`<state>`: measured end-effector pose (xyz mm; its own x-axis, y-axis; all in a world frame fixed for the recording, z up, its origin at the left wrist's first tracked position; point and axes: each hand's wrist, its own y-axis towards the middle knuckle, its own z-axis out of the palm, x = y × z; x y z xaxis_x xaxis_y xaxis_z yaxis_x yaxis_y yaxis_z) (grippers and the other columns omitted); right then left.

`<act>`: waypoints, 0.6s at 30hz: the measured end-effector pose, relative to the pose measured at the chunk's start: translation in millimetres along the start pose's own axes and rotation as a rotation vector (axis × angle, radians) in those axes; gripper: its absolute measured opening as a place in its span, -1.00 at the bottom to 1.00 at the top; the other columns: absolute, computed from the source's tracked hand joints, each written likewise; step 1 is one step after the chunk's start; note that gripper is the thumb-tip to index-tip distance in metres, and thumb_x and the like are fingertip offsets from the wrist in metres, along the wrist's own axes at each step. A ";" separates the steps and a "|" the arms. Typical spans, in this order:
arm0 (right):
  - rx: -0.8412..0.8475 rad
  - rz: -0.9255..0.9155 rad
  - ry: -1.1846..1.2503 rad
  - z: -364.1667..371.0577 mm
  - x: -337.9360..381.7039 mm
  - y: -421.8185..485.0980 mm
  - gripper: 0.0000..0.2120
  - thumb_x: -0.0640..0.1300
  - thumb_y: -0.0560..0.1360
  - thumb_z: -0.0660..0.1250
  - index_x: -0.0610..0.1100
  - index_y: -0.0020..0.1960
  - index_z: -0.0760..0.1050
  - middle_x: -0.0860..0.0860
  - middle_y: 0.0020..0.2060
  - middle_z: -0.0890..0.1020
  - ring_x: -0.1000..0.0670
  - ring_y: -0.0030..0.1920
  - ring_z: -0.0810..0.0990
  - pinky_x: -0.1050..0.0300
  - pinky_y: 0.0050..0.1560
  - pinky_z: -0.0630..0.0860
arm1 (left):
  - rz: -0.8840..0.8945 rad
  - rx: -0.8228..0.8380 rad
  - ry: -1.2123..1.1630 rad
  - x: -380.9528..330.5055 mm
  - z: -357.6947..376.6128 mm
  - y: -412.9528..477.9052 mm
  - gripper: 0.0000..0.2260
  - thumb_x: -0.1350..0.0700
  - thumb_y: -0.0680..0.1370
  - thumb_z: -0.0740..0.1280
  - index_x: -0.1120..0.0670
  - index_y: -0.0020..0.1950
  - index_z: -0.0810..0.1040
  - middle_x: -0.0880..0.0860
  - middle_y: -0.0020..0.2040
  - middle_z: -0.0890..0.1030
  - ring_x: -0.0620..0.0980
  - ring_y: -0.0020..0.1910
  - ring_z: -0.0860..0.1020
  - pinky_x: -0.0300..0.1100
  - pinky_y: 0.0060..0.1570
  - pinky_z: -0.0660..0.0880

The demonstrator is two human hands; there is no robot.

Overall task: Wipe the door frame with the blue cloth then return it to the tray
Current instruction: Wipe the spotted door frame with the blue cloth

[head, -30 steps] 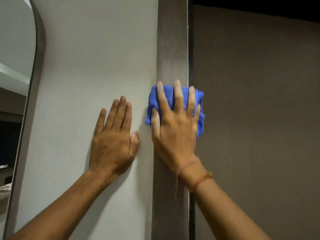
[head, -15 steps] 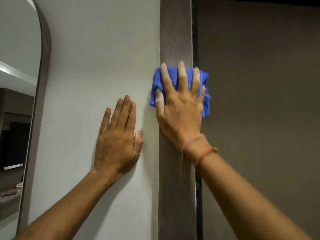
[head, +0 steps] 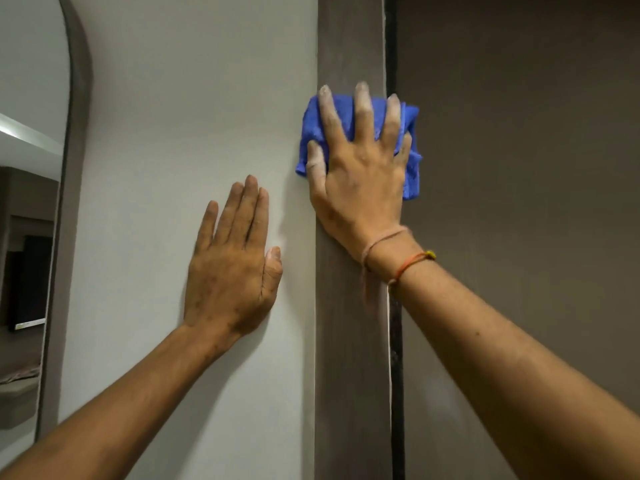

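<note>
– Two hands in view. Report the state of each
– Right hand (head: pixel 360 174): fingers straight and spread, palm pressing the crumpled blue cloth (head: pixel 412 174) flat; nothing is gripped. Left hand (head: pixel 232 271): fingers straight and together, palm flat against the pale grey wall (head: pixel 173 116), holding nothing.
– Location of the cloth?
– Against the front face of the vertical dark brown wooden door frame (head: pixel 349 358), under the right palm. Its left edge overlaps the wall; its right edge extends past the narrow black gap (head: pixel 396 358), in front of the brown door panel (head: pixel 519 150).
– Left hand relative to the frame?
– Lower than the right hand, just beside the frame's left edge, thumb near it but apart.
– Other items?
– Thin orange and pink thread bands (head: pixel 410 263) on the right wrist; arched brown-edged mirror or opening (head: pixel 74 168) at far left, cannot tell which
</note>
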<state>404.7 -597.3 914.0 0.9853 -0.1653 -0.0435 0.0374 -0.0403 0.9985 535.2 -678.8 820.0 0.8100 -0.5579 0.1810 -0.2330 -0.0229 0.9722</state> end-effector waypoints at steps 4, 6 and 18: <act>0.015 -0.012 0.041 -0.4 1.3 -89.6 -0.44 0.11 0.53 0.09 0.03 0.49 0.11 -0.17 0.50 0.19 -0.33 0.48 0.04 -0.43 0.36 0.13 | 0.004 0.009 -0.010 -2.0 -1.4 -1.1 -0.42 -0.03 0.55 -0.07 0.17 0.52 -0.07 0.17 0.55 -0.02 0.06 0.53 -0.07 0.08 0.49 -0.04; 0.053 -0.042 0.044 -3.3 -2.2 -102.3 -0.44 0.11 0.52 0.13 0.02 0.48 0.14 -0.18 0.48 0.22 -0.34 0.47 0.07 -0.44 0.34 0.14 | -0.001 0.016 -0.009 -2.9 -2.8 -1.3 -0.42 -0.03 0.54 -0.07 0.18 0.52 -0.07 0.17 0.55 -0.02 0.07 0.53 -0.07 0.09 0.49 -0.03; 0.045 0.040 0.001 -2.6 7.4 -87.2 -0.45 0.12 0.53 0.04 0.06 0.50 0.08 -0.14 0.51 0.16 -0.31 0.49 0.02 -0.40 0.37 0.15 | 0.003 0.013 -0.007 -4.4 -4.9 17.6 -0.41 -0.04 0.54 -0.07 0.17 0.51 -0.09 0.17 0.55 -0.03 0.04 0.53 -0.09 0.05 0.50 -0.10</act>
<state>409.1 -592.4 826.7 0.9861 -0.1662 -0.0036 -0.0095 -0.0783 0.9969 530.2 -672.7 837.1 0.8053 -0.5641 0.1827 -0.2424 -0.0320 0.9696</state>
